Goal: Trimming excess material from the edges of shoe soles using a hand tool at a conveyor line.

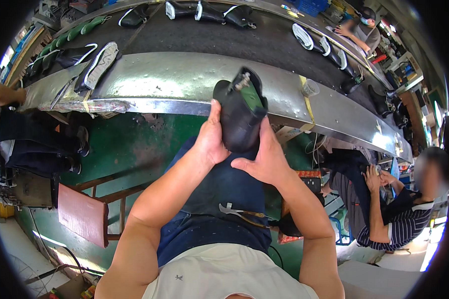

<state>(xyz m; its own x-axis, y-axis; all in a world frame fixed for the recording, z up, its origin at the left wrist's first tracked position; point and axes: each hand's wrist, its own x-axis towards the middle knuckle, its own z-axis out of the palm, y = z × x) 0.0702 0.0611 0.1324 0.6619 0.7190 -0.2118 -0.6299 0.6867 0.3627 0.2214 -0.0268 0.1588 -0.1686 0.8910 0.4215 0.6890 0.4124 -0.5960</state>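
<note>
Between both palms, above my lap and in front of the metal bench edge, I hold a black shoe (242, 117) with a green last showing in its opening. It is tilted, with the rounded black end toward me. My left hand (212, 134) is closed around its left side, thumb up along the upper. From the right, my right hand (265, 154) grips the other side with its thumb stretched toward me; its other fingers are partly hidden behind the shoe. On my lap lies a hammer-like tool with a metal head (229, 209), beside a second handle.
A metal-edged bench (159, 74) with a dark conveyor belt (179, 42) runs across. At left lies a white-soled black shoe (101, 67); green lasts (80, 31) stand behind it. A clear cup (310, 88) sits at right. A stool (85, 214) and co-workers flank me.
</note>
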